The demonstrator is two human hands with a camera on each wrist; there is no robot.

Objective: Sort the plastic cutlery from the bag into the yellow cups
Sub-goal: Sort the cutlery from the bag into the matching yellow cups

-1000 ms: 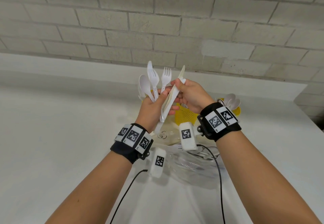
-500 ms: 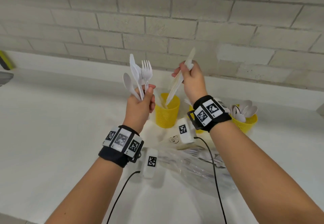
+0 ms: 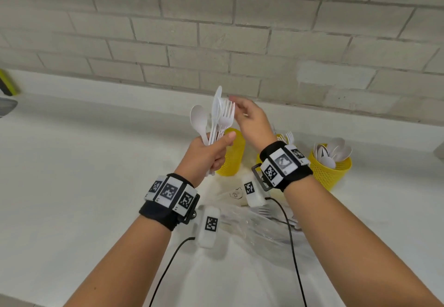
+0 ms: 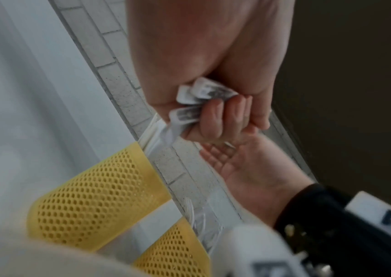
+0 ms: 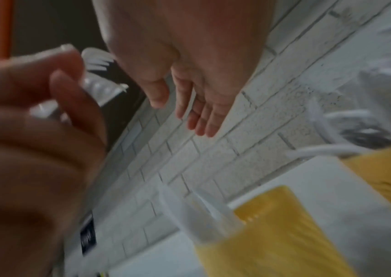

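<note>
Matt white plastic cutlery [image 3: 217, 119], perforated yellow plastic cups [image 3: 330, 172] beside it, glossy clear bag [image 3: 262, 225], rough brick wall [image 3: 240, 30].

wrist bands [image 3: 171, 192]: black-and-white square code patterns, no words, lower middle of the frame
white boxes [image 3: 209, 225]: the same square codes
clear bag [image 3: 236, 195]: a small round mark, too small to read
</note>
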